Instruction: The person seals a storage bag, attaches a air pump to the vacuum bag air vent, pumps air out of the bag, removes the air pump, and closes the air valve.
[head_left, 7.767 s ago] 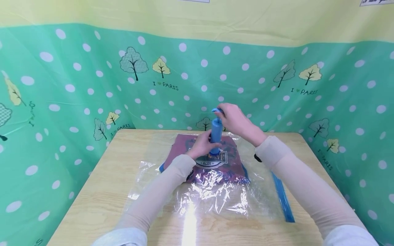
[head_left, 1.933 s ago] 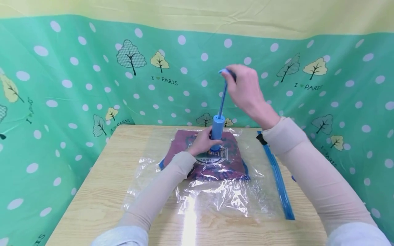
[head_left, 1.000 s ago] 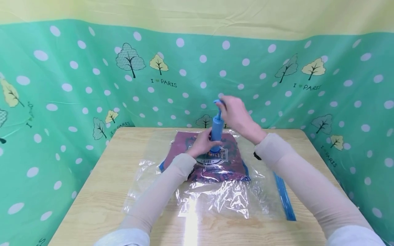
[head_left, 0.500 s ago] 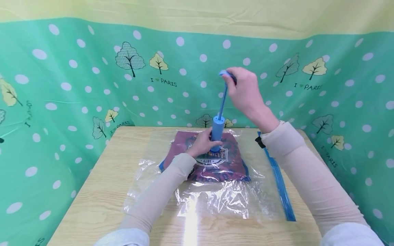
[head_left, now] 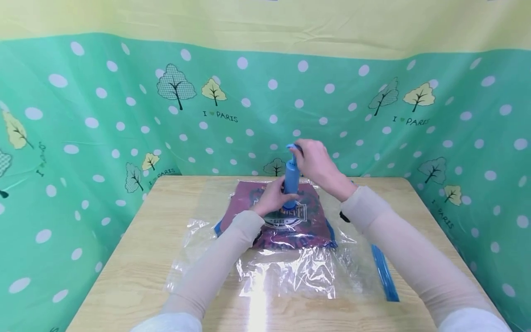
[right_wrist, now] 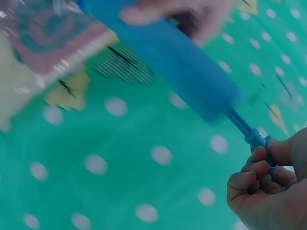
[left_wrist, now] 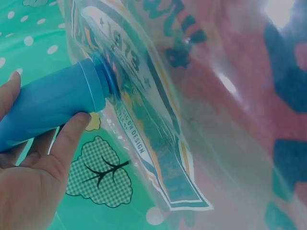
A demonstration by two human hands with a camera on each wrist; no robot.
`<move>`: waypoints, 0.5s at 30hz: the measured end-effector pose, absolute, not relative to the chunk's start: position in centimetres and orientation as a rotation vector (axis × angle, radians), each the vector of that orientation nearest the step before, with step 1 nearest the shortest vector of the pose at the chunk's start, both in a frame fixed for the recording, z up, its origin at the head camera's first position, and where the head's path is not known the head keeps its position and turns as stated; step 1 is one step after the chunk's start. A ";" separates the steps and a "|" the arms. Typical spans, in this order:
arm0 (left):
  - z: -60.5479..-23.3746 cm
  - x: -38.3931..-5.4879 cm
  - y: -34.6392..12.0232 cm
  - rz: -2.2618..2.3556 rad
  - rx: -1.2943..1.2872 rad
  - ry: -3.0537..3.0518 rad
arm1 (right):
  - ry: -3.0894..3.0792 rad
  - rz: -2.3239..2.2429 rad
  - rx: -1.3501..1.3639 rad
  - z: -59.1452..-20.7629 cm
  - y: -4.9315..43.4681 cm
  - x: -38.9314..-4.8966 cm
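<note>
A blue hand pump (head_left: 292,177) stands nearly upright on a clear plastic vacuum bag (head_left: 286,276). Inside the bag lies a folded maroon garment (head_left: 236,207) with a printed badge and blue edges. My left hand (head_left: 271,197) grips the pump's barrel low down, with thumb and fingers round it. In the left wrist view the barrel's base (left_wrist: 98,79) meets the bag over the badge. My right hand (head_left: 316,161) holds the pump's handle (right_wrist: 261,143), its fingers curled round it. Only a short length of rod shows between handle and barrel.
A blue zip strip (head_left: 385,274) runs along the bag's right edge, partly under the right forearm. The wooden table (head_left: 137,258) reaches back to a green dotted curtain (head_left: 224,138), which also hangs at both sides.
The right hand has gone up and down with the handle; since half a second ago it has come down, sliding the rod into the barrel. The left hand keeps its hold on the barrel.
</note>
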State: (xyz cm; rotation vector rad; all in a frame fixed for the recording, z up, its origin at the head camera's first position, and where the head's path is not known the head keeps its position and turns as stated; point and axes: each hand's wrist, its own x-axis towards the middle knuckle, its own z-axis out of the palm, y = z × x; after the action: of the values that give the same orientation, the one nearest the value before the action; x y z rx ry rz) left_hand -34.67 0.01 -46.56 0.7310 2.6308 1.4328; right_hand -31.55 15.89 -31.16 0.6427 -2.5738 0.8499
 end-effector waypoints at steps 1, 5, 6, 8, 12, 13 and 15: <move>-46.5 -34.7 0.0 1.431 0.726 2.635 | -2.550 0.868 0.639 -30.1 15.8 -31.5; -46.6 -34.6 -0.1 1.462 0.745 2.630 | -2.406 0.918 0.640 -25.3 15.7 -31.2; -46.6 -34.6 -0.1 1.472 0.748 2.623 | -2.368 0.898 0.641 -24.2 15.7 -31.0; -46.7 -34.6 -0.2 1.491 0.751 2.614 | -2.318 0.855 0.642 -22.4 15.8 -30.9; -46.9 -34.7 -0.3 1.502 0.749 2.606 | -2.286 0.799 0.633 -21.4 16.0 -30.6; -47.0 -34.7 -0.3 1.497 0.760 2.609 | -2.292 0.805 0.631 -21.6 16.0 -30.6; -46.9 -34.8 -0.3 1.486 0.782 2.613 | -2.312 0.827 0.630 -22.5 15.9 -30.7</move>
State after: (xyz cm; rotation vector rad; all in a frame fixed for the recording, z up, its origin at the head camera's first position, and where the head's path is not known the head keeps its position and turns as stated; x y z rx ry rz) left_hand -34.79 -0.25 -46.95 0.7819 2.6130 1.4863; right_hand -30.73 15.92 -22.54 0.6299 -2.3123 0.8272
